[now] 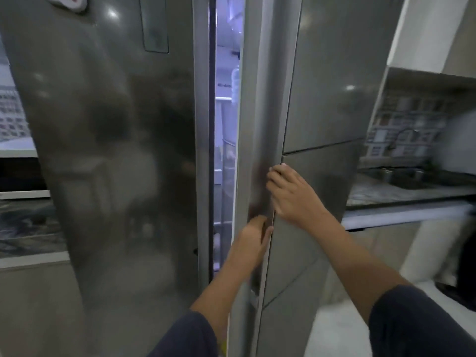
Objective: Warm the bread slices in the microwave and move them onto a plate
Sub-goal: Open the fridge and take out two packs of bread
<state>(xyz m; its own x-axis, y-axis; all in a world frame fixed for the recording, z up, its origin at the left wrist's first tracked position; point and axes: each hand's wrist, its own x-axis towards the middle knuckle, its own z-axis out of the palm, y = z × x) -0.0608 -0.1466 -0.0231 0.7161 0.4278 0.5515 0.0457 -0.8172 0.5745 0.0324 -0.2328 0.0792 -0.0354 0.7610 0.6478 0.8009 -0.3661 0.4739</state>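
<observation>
A tall steel side-by-side fridge fills the view. Its right door (pixel 322 99) stands slightly ajar, with a narrow lit gap (pixel 225 124) showing shelves and a bottle inside. My left hand (pixel 251 243) is curled around the door's vertical handle edge (pixel 260 124) from the left. Just above it, my right hand (pixel 291 194) grips the same edge from the right side. The left fridge door (pixel 116 150) is closed. No bread, plate or microwave is clearly visible.
A dark stone counter with a sink (pixel 401 176) and a tap (pixel 404 135) lies to the right under a tiled backsplash. On the left sits another counter (pixel 28 222) with a window behind. Pale floor (pixel 340 331) shows lower right.
</observation>
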